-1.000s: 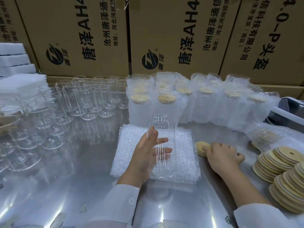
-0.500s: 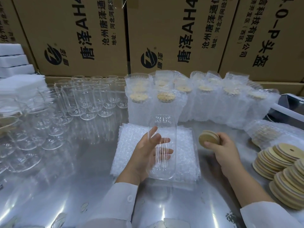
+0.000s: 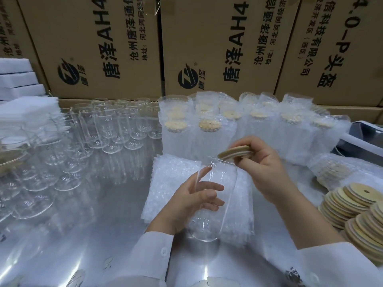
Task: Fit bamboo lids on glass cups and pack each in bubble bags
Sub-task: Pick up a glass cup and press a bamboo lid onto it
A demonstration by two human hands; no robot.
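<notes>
My left hand [image 3: 189, 200] grips a clear glass cup [image 3: 224, 200] upright and slightly tilted, just above a stack of flat bubble bags [image 3: 172, 179]. My right hand [image 3: 263, 164] pinches a round bamboo lid [image 3: 235, 153] right at the cup's open rim, tilted, with its left edge over the mouth. Whether the lid touches the rim is unclear.
Bare glass cups [image 3: 116, 127] crowd the left and back left of the shiny metal table [image 3: 87, 235]. Lidded cups in bubble bags [image 3: 259, 129] stand in rows behind. Loose bamboo lids [image 3: 356, 206] are stacked at right. Cardboard boxes [image 3: 217, 44] wall the back; white foam blocks [image 3: 18, 79] sit at the far left.
My right hand picked a bamboo lid off the table and carried it left and up to the cup's mouth. My left hand lifted and tilted the cup toward it.
</notes>
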